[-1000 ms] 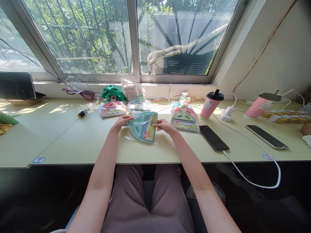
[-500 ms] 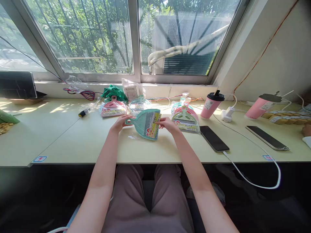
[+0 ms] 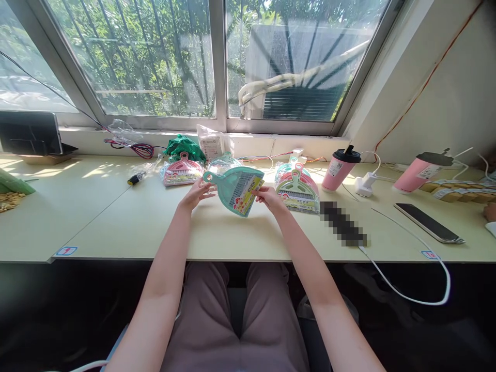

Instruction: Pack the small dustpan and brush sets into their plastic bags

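Note:
A mint-green mini dustpan and brush set [image 3: 232, 192] with a yellow label card is held tilted above the table. My right hand [image 3: 269, 199] pinches it at its right edge, by the label. My left hand [image 3: 196, 194] is just below the handle end, its fingers stretched out and apart; whether a fingertip touches the handle I cannot tell. Behind lie a pink dustpan set [image 3: 183, 170] in clear wrap and another green wrapped one [image 3: 225, 163]. To the right of my right hand is a stack of dustpan sets [image 3: 297, 194], a pale green one on top.
A pink cup [image 3: 339, 170], a white charger plug [image 3: 365, 184], a blurred-out dark object [image 3: 344, 225] with a white cable and a phone [image 3: 428, 223] lie to the right. A screwdriver [image 3: 135, 179] lies at left; a green bag [image 3: 184, 147] sits by the window. Another person's hand shows at far right.
The dustpan set has been raised slightly and moved right, tilting more. My left hand's fingers have opened from its handle; my right hand still pinches the edge.

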The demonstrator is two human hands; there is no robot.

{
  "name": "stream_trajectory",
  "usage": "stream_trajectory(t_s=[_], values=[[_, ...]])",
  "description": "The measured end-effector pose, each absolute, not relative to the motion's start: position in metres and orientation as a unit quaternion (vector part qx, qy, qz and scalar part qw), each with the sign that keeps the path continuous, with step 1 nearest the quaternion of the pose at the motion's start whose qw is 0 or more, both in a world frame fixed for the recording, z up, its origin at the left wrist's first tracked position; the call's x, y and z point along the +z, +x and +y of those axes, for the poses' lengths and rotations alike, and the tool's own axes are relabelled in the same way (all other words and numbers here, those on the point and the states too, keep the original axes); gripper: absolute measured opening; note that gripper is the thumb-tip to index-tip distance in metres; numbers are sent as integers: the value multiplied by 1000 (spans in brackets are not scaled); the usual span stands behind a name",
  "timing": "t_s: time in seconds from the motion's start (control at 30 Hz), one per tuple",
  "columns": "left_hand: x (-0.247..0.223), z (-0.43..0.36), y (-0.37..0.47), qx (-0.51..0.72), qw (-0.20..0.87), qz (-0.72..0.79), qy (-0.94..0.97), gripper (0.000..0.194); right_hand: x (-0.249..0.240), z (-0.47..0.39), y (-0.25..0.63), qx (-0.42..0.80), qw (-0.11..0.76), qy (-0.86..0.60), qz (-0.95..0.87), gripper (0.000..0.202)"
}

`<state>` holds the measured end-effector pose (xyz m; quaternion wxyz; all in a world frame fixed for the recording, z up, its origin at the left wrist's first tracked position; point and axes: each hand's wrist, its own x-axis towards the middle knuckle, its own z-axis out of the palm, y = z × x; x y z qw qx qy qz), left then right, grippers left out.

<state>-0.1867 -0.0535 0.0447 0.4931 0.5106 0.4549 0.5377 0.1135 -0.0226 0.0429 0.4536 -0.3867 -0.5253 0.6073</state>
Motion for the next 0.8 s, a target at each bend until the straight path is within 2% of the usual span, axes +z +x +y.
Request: stream_trajectory(t_s=[0.07, 0.2, 0.37, 0.47, 0.6, 0.7, 0.8], values=[[45, -54, -185, 507, 510, 458, 523, 79, 43, -22, 116, 609, 468, -394, -505, 23], [43, -52, -182, 478, 483, 511, 526, 62, 44, -23, 117, 602, 458, -413, -506, 22], [39, -48, -186, 515, 459, 518, 506, 60, 44, -25, 112, 601, 432, -413, -530, 25], [36, -45, -198, 577, 413, 542, 450, 54, 44, -22, 118, 594, 450, -423, -515, 25], [31, -44, -226, 684, 252, 641, 240, 40, 49, -14, 136, 592, 519, -436, -436, 29], [32, -46, -238, 666, 119, 726, 122, 52, 52, -10, 144, 582, 570, -420, -399, 35], [41, -52, -223, 654, -49, 748, 106, 71, 50, -8, 141, 561, 592, -408, -410, 37]])
